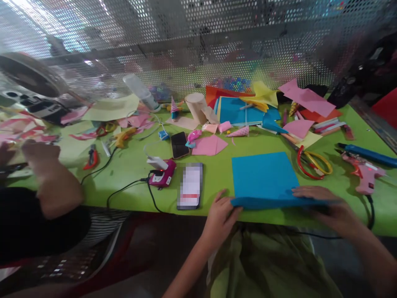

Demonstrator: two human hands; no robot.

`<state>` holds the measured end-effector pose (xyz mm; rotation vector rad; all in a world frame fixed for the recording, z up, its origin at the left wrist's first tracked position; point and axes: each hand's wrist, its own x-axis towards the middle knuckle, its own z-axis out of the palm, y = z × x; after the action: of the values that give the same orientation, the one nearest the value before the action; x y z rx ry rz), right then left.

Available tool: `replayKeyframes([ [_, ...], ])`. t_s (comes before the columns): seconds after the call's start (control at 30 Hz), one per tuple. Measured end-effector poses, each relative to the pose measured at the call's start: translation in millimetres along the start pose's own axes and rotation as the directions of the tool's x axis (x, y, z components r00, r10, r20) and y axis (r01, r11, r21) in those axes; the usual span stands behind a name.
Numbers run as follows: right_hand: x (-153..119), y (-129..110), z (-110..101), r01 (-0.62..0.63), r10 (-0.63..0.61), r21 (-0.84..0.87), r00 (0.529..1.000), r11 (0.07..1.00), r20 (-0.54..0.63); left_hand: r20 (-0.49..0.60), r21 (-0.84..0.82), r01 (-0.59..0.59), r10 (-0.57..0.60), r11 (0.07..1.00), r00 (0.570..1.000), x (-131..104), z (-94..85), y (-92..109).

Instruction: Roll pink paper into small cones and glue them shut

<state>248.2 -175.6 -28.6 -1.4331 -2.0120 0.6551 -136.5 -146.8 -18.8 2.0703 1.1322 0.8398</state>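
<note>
A sheet of blue paper (263, 176) lies at the table's front edge, its near side bent up in a narrow fold. At the left end of that fold, my left hand (221, 213) pinches the paper between thumb and fingers. My right hand (330, 207) grips the right end, partly smeared, with some fingers hidden behind the fold. Left of my left hand rests a phone (190, 186) with its screen lit. Scissors (313, 163) with red and yellow handles lie just beyond my right hand, and a pink glue gun (366, 174) is farther right.
On the green table (214, 178) sit a magenta power adapter (163, 174) with cables, a dark phone (180, 145), pink paper (210, 145) and a cardboard tube (196, 105). Stacked coloured sheets (232, 111) lie behind. At left is another person's arm (56, 182). A perforated metal screen (186, 54) stands at the back.
</note>
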Motion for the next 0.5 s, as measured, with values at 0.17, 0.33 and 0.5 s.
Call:
replayKeyframes([
  [0.17,7,-22,3,-0.179,0.182,0.054,0.982,0.982,-0.058,-0.186,-0.045,0.24,-0.244,0.97,0.952,6,9.5,8],
  [0.33,5,-25,13,-0.263,0.265,0.033,0.944,0.964,-0.197,-0.251,0.051,0.339,-0.316,0.939,0.915,20,17.3,7],
  [0.5,1,-27,22,-0.321,0.302,-0.005,0.896,0.947,-0.326,-0.259,0.266,0.351,-0.284,0.898,0.923,32,18.3,6],
])
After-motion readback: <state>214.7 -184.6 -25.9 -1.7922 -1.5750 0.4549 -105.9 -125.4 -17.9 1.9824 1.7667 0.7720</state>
